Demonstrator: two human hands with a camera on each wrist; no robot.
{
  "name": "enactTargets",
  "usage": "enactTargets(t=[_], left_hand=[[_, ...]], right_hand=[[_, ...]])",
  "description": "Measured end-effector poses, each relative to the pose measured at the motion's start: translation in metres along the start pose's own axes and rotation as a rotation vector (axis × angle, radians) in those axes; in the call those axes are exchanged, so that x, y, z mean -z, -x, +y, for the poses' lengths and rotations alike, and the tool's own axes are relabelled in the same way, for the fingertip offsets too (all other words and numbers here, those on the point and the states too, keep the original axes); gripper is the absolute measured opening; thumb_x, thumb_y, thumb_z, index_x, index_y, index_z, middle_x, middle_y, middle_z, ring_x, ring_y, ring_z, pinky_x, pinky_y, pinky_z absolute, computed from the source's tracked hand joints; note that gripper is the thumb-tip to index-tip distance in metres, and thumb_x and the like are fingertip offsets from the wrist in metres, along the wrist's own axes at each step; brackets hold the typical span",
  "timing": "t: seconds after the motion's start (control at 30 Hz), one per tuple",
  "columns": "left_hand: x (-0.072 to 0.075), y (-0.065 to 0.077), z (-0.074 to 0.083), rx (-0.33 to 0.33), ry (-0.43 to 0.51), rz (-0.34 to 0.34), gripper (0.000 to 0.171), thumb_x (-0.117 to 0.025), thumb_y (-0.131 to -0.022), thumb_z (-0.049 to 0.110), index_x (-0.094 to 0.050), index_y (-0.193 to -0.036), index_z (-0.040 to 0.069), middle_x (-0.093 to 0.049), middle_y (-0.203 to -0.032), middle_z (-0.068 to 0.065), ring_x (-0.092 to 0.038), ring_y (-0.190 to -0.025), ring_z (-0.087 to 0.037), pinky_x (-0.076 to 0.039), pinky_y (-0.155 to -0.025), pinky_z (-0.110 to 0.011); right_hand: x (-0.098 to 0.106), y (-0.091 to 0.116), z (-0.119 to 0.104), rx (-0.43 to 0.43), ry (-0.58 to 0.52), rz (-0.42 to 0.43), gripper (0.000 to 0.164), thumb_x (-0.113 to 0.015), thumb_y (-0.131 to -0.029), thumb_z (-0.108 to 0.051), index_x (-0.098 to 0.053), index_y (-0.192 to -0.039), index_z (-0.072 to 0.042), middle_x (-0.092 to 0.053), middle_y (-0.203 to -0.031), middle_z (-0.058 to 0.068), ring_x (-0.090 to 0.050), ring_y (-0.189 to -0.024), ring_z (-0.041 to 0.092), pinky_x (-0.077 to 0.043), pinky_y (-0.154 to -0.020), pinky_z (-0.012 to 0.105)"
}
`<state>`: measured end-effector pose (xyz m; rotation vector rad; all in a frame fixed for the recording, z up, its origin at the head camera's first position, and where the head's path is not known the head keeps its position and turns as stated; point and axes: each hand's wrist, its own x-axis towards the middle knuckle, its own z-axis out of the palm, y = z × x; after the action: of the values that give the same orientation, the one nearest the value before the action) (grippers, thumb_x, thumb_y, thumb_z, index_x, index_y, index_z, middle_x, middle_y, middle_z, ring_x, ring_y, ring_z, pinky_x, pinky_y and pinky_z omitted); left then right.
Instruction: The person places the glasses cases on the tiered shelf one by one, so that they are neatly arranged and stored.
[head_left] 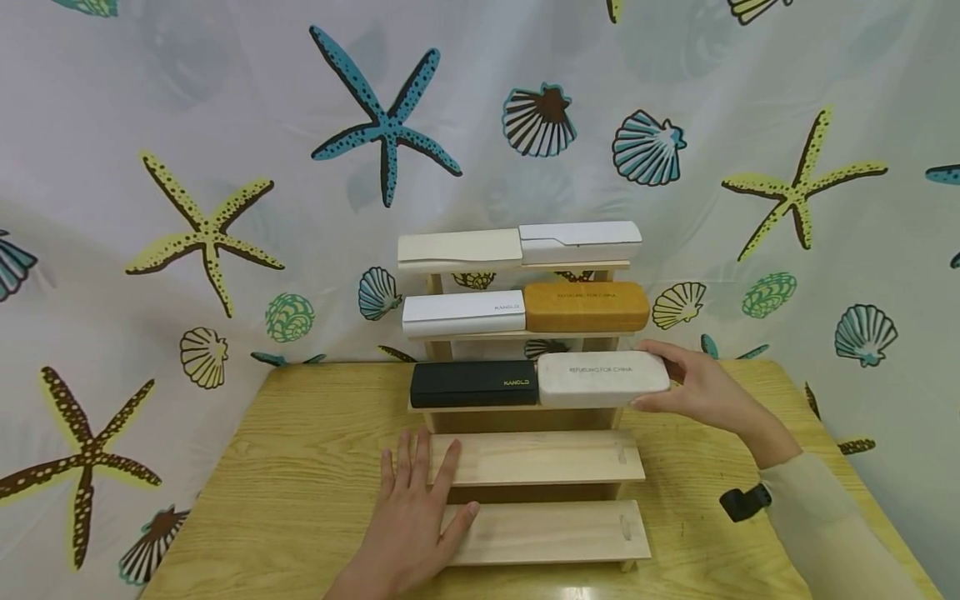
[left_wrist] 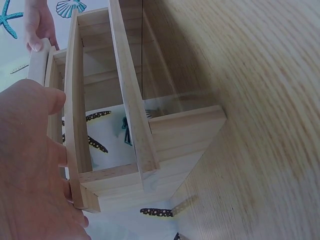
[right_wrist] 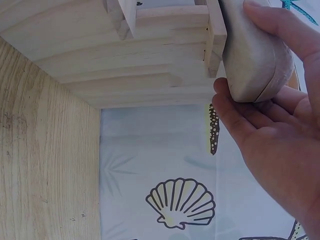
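A white glasses case (head_left: 603,377) lies on the right half of the middle tier of a stepped wooden rack (head_left: 551,533). My right hand (head_left: 701,385) grips its right end, the thumb on the front side and the fingers behind, as the right wrist view also shows. My left hand (head_left: 416,508) rests on the left end of the two lowest shelves, its fingers straight and spread. Beside the white case sits a black glasses case (head_left: 474,383). One tier up are a white case (head_left: 463,312) and an orange-brown case (head_left: 587,307).
On the top tier lie a cream case (head_left: 459,247) and another white case (head_left: 580,240). The rack stands on a wood-grain table (head_left: 300,467). Behind it hangs a white cloth (head_left: 480,100) printed with starfish and shells.
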<state>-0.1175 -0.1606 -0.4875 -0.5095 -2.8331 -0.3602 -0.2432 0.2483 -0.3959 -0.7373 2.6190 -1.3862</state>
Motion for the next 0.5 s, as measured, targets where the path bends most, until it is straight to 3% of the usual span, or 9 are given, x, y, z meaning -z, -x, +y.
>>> enactTargets(t=[0.5], left_hand=[[0.0002, 0.0002, -0.0005, -0.005, 0.011, -0.003, 0.074, -0.054, -0.105, 0.052, -0.038, -0.164, 0.009, -0.020, -0.168, -0.037, -0.012, -0.158, -0.057, -0.015, -0.123, -0.076]], right_hand=[[-0.0005, -0.0059, 0.0044, -0.010, -0.011, -0.039, 0.078, -0.087, -0.089, -0.019, -0.047, -0.154, -0.002, -0.061, -0.136, 0.017, -0.063, -0.106, 0.018, -0.056, -0.085, 0.025]])
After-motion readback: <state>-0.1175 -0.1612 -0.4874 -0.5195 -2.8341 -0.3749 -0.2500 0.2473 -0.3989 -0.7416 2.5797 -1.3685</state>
